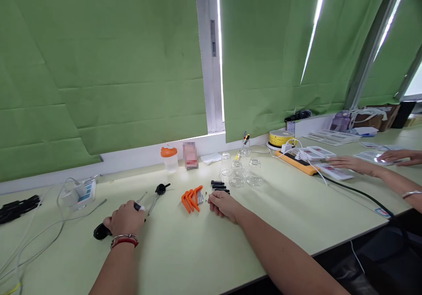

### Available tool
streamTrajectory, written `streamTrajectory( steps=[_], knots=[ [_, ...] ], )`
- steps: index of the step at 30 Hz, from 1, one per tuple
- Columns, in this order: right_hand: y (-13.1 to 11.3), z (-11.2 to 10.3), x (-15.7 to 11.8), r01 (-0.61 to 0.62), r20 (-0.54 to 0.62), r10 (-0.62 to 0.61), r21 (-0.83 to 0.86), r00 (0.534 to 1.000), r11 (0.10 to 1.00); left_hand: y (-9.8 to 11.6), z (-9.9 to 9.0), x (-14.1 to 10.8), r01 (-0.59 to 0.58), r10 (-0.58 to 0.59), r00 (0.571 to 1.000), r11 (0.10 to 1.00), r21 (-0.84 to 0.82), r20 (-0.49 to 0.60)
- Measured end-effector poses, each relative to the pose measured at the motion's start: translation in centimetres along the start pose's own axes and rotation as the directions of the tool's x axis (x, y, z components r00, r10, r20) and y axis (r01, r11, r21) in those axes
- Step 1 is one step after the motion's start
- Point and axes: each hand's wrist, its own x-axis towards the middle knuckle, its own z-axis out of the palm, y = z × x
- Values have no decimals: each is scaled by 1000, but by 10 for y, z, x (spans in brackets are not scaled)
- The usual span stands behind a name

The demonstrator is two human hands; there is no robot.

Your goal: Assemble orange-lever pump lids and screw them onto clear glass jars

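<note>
My left hand point(127, 218) is closed over a black-handled tool point(102, 232), whose rounded black end shows below the palm. A thin metal rod point(141, 197) points away beyond the knuckles; I cannot tell whether it belongs to that tool. Another metal rod with a round black fitting point(160, 189) lies just right of this hand. My right hand point(224, 205) rests low on the table, fingertips pinched together, what is in them hidden. Beside the fingertips lie tiny metal pieces point(206, 194), several orange bent handles point(191, 199), silver pins point(200, 197) and black toothed strips point(218, 186).
Behind stand upturned glass jars point(254, 172), an orange-lidded cup point(169, 159) and a yellow round container point(281, 138). Left is a power strip point(84, 192) with cables. An orange power strip point(296, 162) lies right, where another person's hands point(354, 165) touch white cards point(334, 172).
</note>
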Motion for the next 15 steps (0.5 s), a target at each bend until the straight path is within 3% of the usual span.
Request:
streamTrajectory(
  steps=[3, 8, 12, 15],
  knots=[
    [1, 0, 1, 2, -6, -2, -1, 1000, 1000, -2, 3, 1, 1, -4, 997, 999, 35, 76],
    [3, -1, 3, 2, -9, -2, 4, 1000, 1000, -3, 6, 1, 18, -25, 995, 997, 72, 99],
    [3, -1, 4, 0, -15, 0, 12, 1000, 1000, 4, 6, -2, -4, 0, 999, 994, 109, 37],
    [1, -1, 3, -7, -17, 8, 19, 1000, 1000, 16, 8, -7, -96, 103, 994, 983, 155, -41]
  ],
)
